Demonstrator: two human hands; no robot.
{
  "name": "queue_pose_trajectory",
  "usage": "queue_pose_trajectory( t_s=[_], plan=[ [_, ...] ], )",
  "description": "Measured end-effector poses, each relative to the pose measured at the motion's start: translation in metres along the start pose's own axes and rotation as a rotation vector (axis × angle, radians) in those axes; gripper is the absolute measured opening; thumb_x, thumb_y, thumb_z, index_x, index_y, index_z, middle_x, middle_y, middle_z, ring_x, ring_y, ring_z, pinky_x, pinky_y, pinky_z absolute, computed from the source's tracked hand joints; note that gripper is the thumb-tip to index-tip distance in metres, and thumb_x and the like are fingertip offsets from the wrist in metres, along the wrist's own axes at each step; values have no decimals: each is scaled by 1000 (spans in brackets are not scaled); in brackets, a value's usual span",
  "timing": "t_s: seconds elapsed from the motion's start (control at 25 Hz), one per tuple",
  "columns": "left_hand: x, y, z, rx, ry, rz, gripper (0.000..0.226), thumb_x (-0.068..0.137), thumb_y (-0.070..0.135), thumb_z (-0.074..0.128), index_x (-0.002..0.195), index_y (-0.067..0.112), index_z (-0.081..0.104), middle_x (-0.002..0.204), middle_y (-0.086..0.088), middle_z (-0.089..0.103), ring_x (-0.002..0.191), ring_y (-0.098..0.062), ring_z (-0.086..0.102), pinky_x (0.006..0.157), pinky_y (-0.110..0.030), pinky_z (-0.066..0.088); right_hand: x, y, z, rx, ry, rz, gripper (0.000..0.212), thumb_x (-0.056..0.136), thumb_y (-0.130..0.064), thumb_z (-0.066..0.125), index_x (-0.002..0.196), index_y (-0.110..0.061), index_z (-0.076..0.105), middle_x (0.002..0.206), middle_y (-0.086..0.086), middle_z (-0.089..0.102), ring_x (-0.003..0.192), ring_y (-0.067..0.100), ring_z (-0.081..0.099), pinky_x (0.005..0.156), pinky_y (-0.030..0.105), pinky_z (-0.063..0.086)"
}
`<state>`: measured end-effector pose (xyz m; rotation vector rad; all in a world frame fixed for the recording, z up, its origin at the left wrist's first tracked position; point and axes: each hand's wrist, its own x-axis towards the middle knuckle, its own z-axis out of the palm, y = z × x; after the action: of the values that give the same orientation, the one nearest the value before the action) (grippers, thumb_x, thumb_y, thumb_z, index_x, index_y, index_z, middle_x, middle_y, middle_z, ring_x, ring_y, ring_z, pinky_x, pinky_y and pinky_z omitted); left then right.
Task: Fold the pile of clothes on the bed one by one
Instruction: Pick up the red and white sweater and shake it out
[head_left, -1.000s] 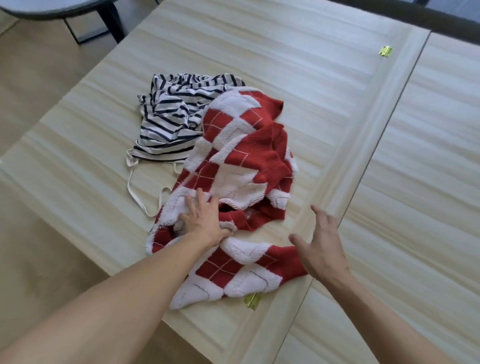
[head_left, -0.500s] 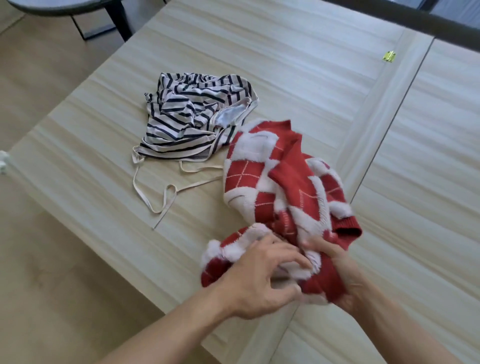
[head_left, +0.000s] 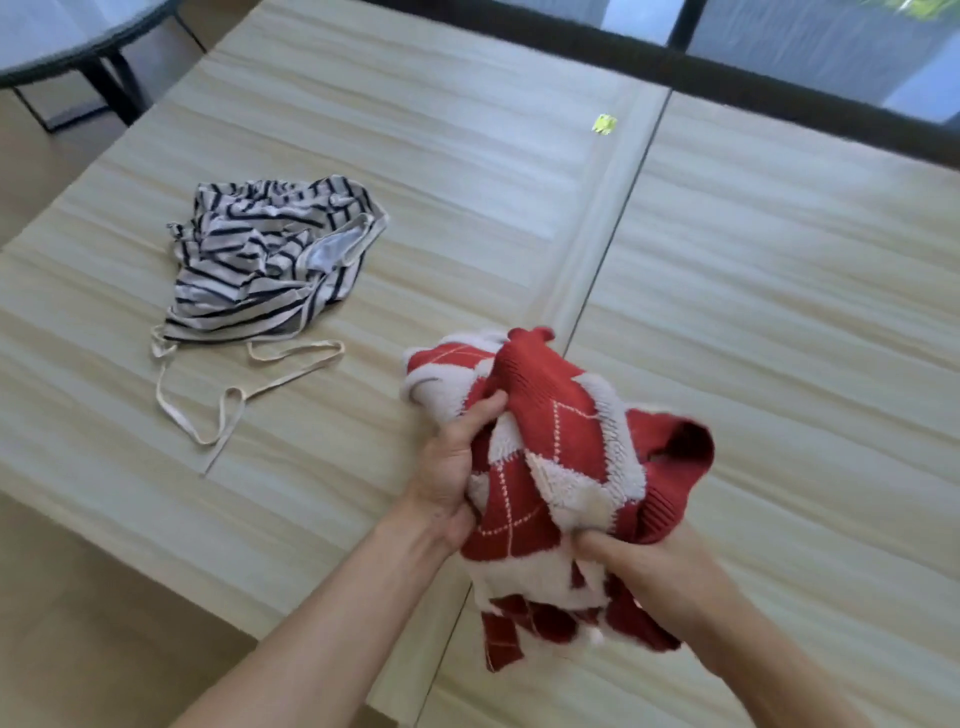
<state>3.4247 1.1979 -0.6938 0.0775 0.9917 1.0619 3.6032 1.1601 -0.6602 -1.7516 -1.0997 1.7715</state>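
Observation:
A red and white argyle knit sweater (head_left: 550, 467) is bunched up and lifted off the pale wooden surface (head_left: 467, 182), near its front edge. My left hand (head_left: 457, 462) grips the sweater's left side, thumb pressed into the knit. My right hand (head_left: 654, 577) is closed on its lower right part, with red fabric hanging below my fingers. A crumpled navy and white striped garment (head_left: 265, 254) lies apart at the left, its cream straps (head_left: 234, 384) trailing toward the front edge.
A seam (head_left: 602, 249) runs front to back between two wooden panels, with a small yellow-green tag (head_left: 604, 123) beside it at the back. A dark-legged table (head_left: 67, 62) stands on the floor at the far left. A dark rail (head_left: 779, 98) borders the back.
The sweater lay spread over the striped garment; both hands gathered it, pulled it to the right and lifted it. The striped garment is now uncovered and alone.

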Motion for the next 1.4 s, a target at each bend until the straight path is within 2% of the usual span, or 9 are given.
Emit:
queue_pose_trajectory(
  t_s=[0.12, 0.28, 0.48, 0.72, 0.88, 1.04, 1.2, 1.32, 1.4],
  plan=[
    [-30, 6, 58, 189, 56, 143, 38, 84, -3, 68, 121, 1, 67, 120, -31, 68, 104, -43, 69, 89, -55, 58, -40, -9, -37, 190, 193, -35, 55, 76, -2, 83, 122, -23, 64, 104, -3, 78, 91, 18, 76, 61, 33, 62],
    [-120, 39, 168, 471, 78, 312, 50, 63, 11, 79, 111, 17, 66, 105, -15, 77, 101, -37, 73, 95, -58, 56, -131, -72, -92, 150, 284, -224, 120, 63, -24, 94, 154, -41, 19, 138, -21, 50, 120, -6, 58, 84, 15, 52],
    [-269, 99, 305, 815, -189, 494, 60, 71, 36, 78, 128, 27, 64, 115, 1, 76, 109, -21, 72, 99, -51, 55, -265, -236, -140, -18, 54, -482, 105, 65, -21, 90, 148, -45, 31, 128, -24, 63, 118, 1, 63, 91, 22, 55],
    [-429, 184, 428, 1102, -712, 547, 36, 97, 44, 57, 132, 37, 56, 123, 13, 70, 116, -1, 64, 94, -22, 54, -381, -357, -175, 121, 383, -763, 70, 71, 8, 79, 128, -28, 59, 117, 2, 73, 110, 21, 71, 88, 40, 59],
    [-482, 216, 448, 1075, -715, 795, 41, 96, 23, 58, 134, 38, 50, 117, 13, 72, 109, 2, 66, 81, -12, 54, -443, -440, -200, 261, 519, -932, 56, 73, 9, 71, 119, -21, 64, 111, 8, 72, 102, 23, 71, 85, 41, 59],
    [-506, 192, 443, 1140, -622, 1194, 90, 80, 48, 78, 148, 52, 20, 141, 40, 45, 135, 8, 45, 102, -19, 50, -482, -494, -204, 520, 573, -855, 43, 78, 0, 71, 114, -21, 62, 109, 16, 71, 98, 33, 72, 85, 55, 60],
    [-511, 140, 469, 1361, -386, 1354, 138, 61, 63, 85, 160, 38, -9, 169, 12, -2, 156, -13, 10, 121, -45, 29, -506, -524, -190, 810, 498, -768, 27, 94, -9, 63, 116, -22, 55, 104, 12, 68, 91, 29, 71, 83, 49, 62],
    [-483, 165, 495, 1071, -329, 1412, 76, 83, 23, 72, 149, 26, 35, 135, 1, 60, 113, -12, 64, 88, -35, 59, -526, -536, -184, 739, 472, -836, 28, 94, -1, 58, 120, -13, 56, 98, 14, 65, 87, 26, 67, 87, 47, 60],
    [-473, 197, 509, 886, -393, 1359, 38, 84, 9, 54, 121, 15, 58, 97, -5, 72, 83, -17, 70, 65, -39, 59, -540, -542, -189, 659, 461, -863, 28, 94, -5, 63, 120, -12, 57, 96, 11, 66, 84, 23, 66, 82, 40, 60]
  ],
)
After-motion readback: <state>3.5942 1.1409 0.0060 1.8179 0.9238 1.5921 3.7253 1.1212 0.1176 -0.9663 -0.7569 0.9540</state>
